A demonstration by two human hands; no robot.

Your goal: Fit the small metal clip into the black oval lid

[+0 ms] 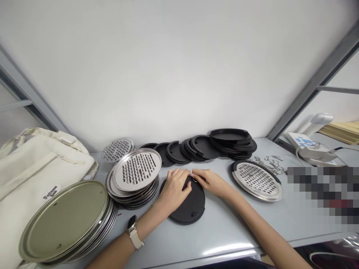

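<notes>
A black round plastic base (pixel 186 207) lies on the table in front of me, its raised rim on the near right side. My left hand (pixel 176 188) grips its far edge, fingers bent over the rim and the thumb on the inner face. My right hand (pixel 206 182) pinches at the same far edge, close to the left fingertips. A small shiny metal piece (pixel 194 179) shows partly under the right fingers; its shape is mostly hidden. To the right, a round steel grater plate (pixel 256 180) sits in a black rim.
On the left stand a stack of round grater plates (pixel 137 172), a stack of greenish metal discs (pixel 67 220) and a cream bag (pixel 36 160). Black round bases (pixel 207 147) line the wall. Loose metal wire clips (pixel 270 162) and a white device (pixel 310 147) are on the right.
</notes>
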